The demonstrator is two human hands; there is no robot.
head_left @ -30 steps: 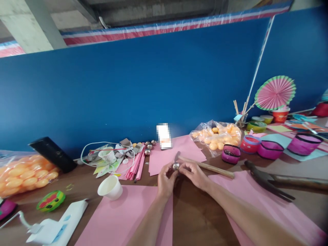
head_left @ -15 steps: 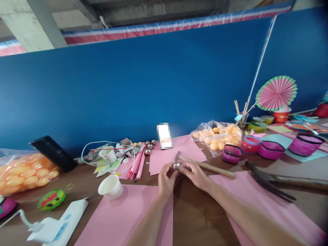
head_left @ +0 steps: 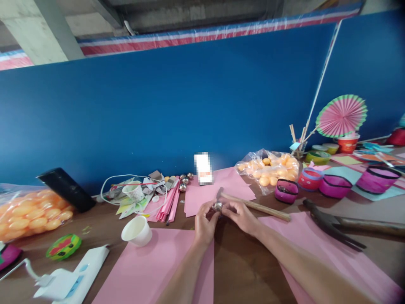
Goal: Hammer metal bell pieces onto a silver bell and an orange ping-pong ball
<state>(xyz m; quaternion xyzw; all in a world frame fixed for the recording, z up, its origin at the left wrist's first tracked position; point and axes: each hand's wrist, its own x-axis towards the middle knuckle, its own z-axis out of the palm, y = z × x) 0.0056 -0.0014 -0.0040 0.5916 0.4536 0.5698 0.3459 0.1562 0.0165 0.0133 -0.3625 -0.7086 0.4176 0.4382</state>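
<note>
Nearest, a pink sheet [head_left: 139, 270] is lying on the worktop [head_left: 247, 270], between 7 and 8 o'clock from a shiny metal ball [head_left: 217, 206]. A white cup [head_left: 136, 231] is sitting by the sheet's far left corner, between 8 and 9 o'clock, and a dark claw hammer [head_left: 325, 221] is lying at 3 o'clock. The left hand [head_left: 204, 221] and right hand [head_left: 242, 215] are holding the ball between them, the fingers of each pinching its near side. Just beyond, a wooden-handled hammer [head_left: 256, 205] is slanting from 12 towards 3 o'clock. Farther off, more metal balls [head_left: 183, 181] are clustering at 10 o'clock, a clear bag [head_left: 268, 166] is holding orange balls at 2, and a blue partition [head_left: 190, 97] is rising at 12.
</note>
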